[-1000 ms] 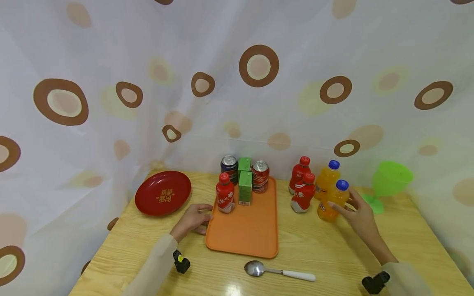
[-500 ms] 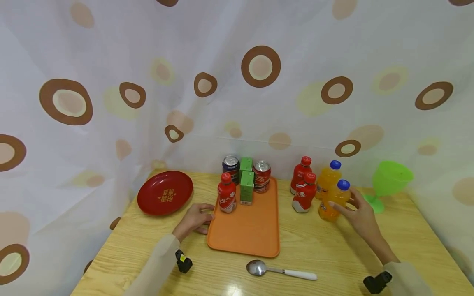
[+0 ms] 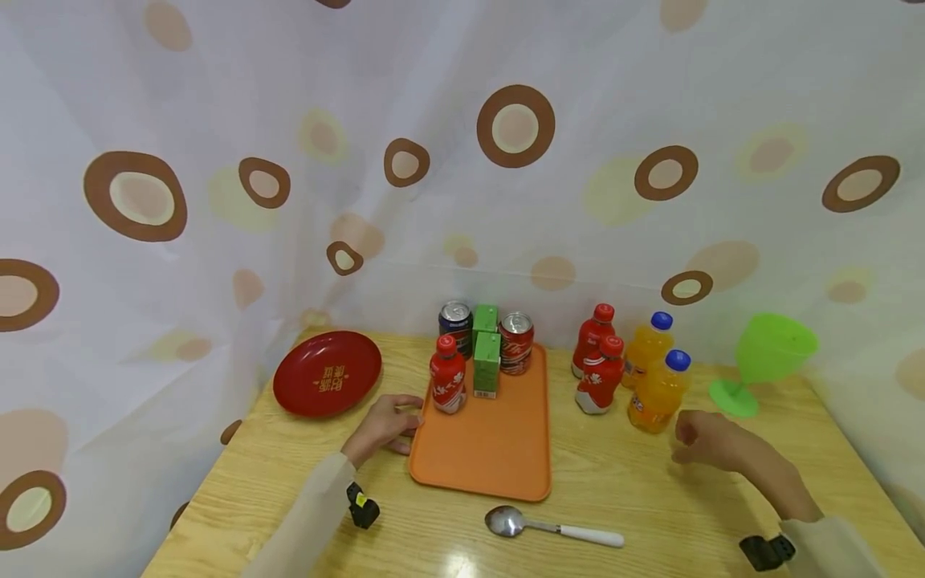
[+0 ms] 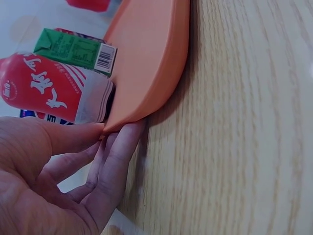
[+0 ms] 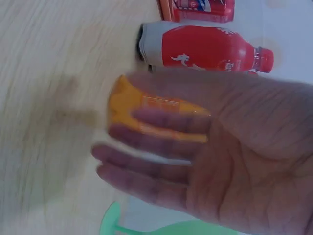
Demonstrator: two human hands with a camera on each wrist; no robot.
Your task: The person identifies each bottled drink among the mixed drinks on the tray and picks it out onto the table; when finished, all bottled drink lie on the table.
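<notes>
My left hand pinches the left rim of an orange tray, thumb on top and fingers below the edge, as the left wrist view shows. Right beside the thumb a red bottle stands on the tray. Behind it are green drink cartons, a dark blue can and a red can. On the right, my right hand holds nothing, its fingers loosely bent. It is just in front of an orange soda bottle with a blue cap, apart from it in the head view.
Two red bottles and another orange soda bottle stand right of the tray. A green goblet is at the back right. A dark red plate lies at left, and a white-handled spoon in front.
My right hand has let go of the front orange soda bottle and drawn back toward the lower right. My left hand stays at the tray rim. The view has shifted slightly.
</notes>
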